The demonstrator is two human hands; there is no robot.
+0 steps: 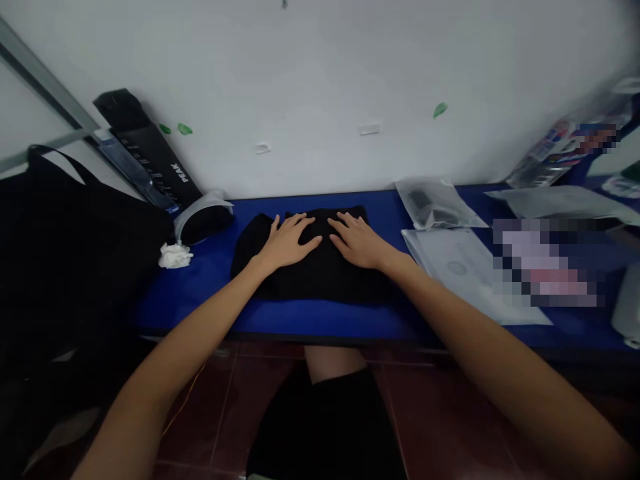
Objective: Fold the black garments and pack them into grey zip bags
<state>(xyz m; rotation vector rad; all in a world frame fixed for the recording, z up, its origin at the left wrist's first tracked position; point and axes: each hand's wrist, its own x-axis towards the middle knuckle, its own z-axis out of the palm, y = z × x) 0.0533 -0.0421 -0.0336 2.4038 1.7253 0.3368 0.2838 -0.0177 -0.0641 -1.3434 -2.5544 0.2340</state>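
- Left hand (286,241) lies open and flat, fingers spread, on a folded black garment (310,273)
- Right hand (357,241) rests open and flat on it too, holding nothing
- Garment sits on the blue tabletop (320,323)

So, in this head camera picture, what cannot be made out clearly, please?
Head view:
Black cloth: partly covered by the left hand and right hand.
Item at right: pixelated, cannot tell what it is.
Black bag: cut off by the left edge.
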